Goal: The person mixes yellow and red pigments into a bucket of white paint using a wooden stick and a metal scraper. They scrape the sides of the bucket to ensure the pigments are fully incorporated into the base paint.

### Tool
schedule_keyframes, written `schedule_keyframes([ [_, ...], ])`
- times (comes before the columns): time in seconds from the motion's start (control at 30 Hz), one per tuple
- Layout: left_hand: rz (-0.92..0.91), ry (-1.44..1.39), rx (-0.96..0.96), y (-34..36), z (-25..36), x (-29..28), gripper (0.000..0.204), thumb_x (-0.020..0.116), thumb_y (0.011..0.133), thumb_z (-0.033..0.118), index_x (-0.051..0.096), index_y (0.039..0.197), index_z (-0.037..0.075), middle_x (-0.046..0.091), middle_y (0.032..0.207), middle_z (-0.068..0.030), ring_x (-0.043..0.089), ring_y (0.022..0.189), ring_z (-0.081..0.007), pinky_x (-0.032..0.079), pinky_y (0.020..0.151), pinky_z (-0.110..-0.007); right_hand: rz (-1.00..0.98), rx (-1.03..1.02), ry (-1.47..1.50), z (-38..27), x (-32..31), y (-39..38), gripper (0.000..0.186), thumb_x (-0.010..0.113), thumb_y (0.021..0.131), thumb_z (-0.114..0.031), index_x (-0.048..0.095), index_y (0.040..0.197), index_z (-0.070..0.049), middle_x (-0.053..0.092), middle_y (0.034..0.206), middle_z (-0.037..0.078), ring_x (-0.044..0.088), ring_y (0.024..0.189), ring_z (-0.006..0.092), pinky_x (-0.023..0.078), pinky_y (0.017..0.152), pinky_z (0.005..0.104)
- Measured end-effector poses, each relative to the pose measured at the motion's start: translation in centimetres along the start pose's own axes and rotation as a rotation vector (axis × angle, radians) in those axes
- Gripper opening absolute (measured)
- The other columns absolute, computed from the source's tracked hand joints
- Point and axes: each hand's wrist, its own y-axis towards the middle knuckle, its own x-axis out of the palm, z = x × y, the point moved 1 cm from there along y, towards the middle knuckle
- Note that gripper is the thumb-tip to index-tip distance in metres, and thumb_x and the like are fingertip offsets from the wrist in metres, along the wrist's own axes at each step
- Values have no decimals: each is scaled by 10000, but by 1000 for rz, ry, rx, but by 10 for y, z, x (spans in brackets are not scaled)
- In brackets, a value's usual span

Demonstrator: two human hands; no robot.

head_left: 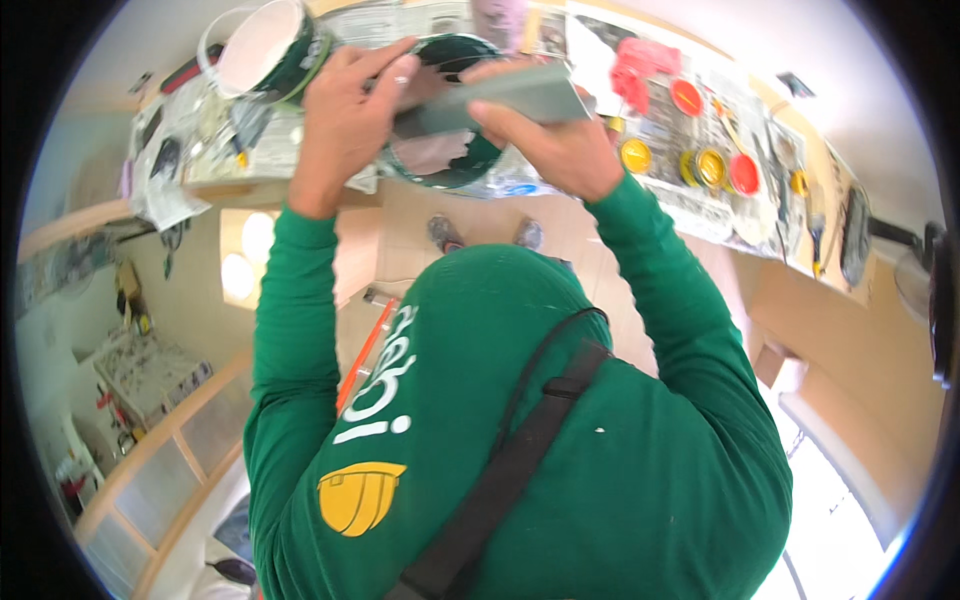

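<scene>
My right hand (555, 140) grips a long, flat grey-green bar (465, 103) with a pale edge at its right end. Thumb and fingers hold it from opposite sides, tilted slightly over a dark green bucket (473, 178). Pale pinkish paste (428, 152) is inside, some smeared on the inner wall. At the bucket's left side is my left hand (350, 110), its index finger reaching over the rim and its thumb bent near it. The other fingers are hidden, and what they hold cannot be made out. The bar's left end lies close to this hand.
A newspaper-covered table (690, 212) runs across the far side. A tilted bucket (262, 50) with a white handle stands left. On the right are a red cloth (640, 70), small red and yellow pots (710, 167), and a brush (817, 235). Below lies a pale floor (400, 225).
</scene>
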Motion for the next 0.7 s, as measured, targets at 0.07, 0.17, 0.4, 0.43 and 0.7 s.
schedule_keyframes([
  [0.07,-2,-32,-21,-3,0,0,318,695,1067,231,780,1358,132,624,911,-67,585,839,-173,489,783,-305,50,-109,-29,7,-9,13,279,807,969,-138,770,1234,-60,788,1148,53,689,935,116,572,859,302],
  [0.17,-35,-17,-81,-4,5,-4,321,681,1077,217,773,1372,130,582,892,-37,546,828,-144,462,762,-287,87,-147,-107,35,-15,4,265,804,966,-132,773,1227,-99,801,1101,68,742,892,180,594,819,331],
  [0.4,-23,-33,-82,-1,7,-3,294,708,1060,194,792,1332,119,586,861,-49,552,787,-148,474,730,-310,92,-92,-1,8,-1,4,268,792,976,-195,755,1220,-92,794,1000,89,728,844,141,600,826,335],
  [0.43,-15,-49,-75,-2,7,-2,283,720,1052,194,803,1311,116,612,857,-72,576,778,-165,489,725,-327,120,-102,-40,14,-4,6,266,793,977,-199,757,1219,-93,795,1001,82,723,850,132,600,825,334],
  [0.7,36,-1,-39,-9,5,-6,284,740,1029,197,810,1293,120,570,805,-89,554,712,-206,480,680,-356,44,80,159,9,12,-12,298,832,962,-175,752,1233,-80,779,1039,28,683,907,93,572,861,295],
])
